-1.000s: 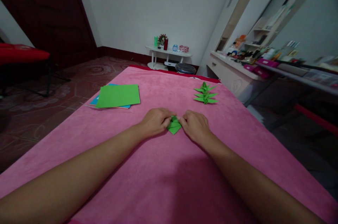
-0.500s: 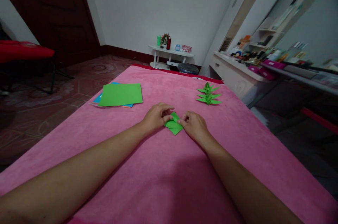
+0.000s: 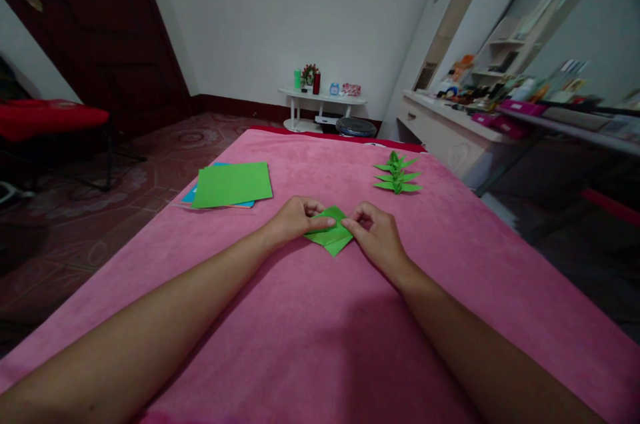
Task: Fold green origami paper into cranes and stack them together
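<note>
A small folded piece of green paper (image 3: 336, 237) lies low over the pink cloth, one corner pointing toward me. My left hand (image 3: 300, 217) grips its left side, thumb flat on top and fingers behind. From the right, my right hand (image 3: 377, 234) pinches the paper's right edge between thumb and forefinger. Several spiky green folded-paper pieces (image 3: 397, 175) stand in a row farther off to the right. To the left lies a stack of paper sheets, a green sheet (image 3: 233, 184) on top and a blue sheet (image 3: 189, 196) showing beneath.
The pink cloth (image 3: 280, 317) covers the broad surface under my arms. Beyond its far edge is a low white table (image 3: 327, 97) with small items. A cluttered dresser (image 3: 450, 121) runs along the right, and a red-topped seat (image 3: 53, 117) stands at the left.
The paper now shows wider and flatter between my hands. My left thumb has moved right, onto its top. The whole view has shifted slightly.
</note>
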`<state>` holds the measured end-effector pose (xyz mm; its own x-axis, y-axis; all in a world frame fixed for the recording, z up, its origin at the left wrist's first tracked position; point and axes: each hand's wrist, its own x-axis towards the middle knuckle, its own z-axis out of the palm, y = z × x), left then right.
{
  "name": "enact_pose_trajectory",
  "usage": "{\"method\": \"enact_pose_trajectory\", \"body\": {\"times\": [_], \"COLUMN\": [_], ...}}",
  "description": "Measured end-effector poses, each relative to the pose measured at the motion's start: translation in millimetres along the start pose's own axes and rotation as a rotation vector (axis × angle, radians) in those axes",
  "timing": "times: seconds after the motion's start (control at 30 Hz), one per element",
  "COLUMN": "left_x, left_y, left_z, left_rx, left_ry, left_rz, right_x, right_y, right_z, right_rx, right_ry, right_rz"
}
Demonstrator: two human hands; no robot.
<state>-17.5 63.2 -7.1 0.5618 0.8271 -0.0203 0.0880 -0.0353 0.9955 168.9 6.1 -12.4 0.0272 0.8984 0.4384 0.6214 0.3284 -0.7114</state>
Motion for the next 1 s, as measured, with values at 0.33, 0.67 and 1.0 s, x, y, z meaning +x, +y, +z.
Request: {"method": "enact_pose_trajectory", "body": {"times": [0.33,0.67,1.0], "left_x": [-3.2,-6.1,-5.5], "left_y": [2.2,6.9,4.8], "left_z": [1.4,4.4,-1.1], "left_rx": [-0.050,-0.010,-0.047], "left_ry": [-0.013,-0.027,-0.180], "left_rz": [-0.039,-0.025,-0.028], "right_x": [3.1,-1.0,0.1], "right_y": [-5.0,-9.0,-10.0], "right_z": [1.1,1.6,-1.8], "right_rx": [0.367,0.341,0.594], "right_ry": [-0.048,-0.187,-0.299], "right_rz": [0.158,0.133,0.294]}}
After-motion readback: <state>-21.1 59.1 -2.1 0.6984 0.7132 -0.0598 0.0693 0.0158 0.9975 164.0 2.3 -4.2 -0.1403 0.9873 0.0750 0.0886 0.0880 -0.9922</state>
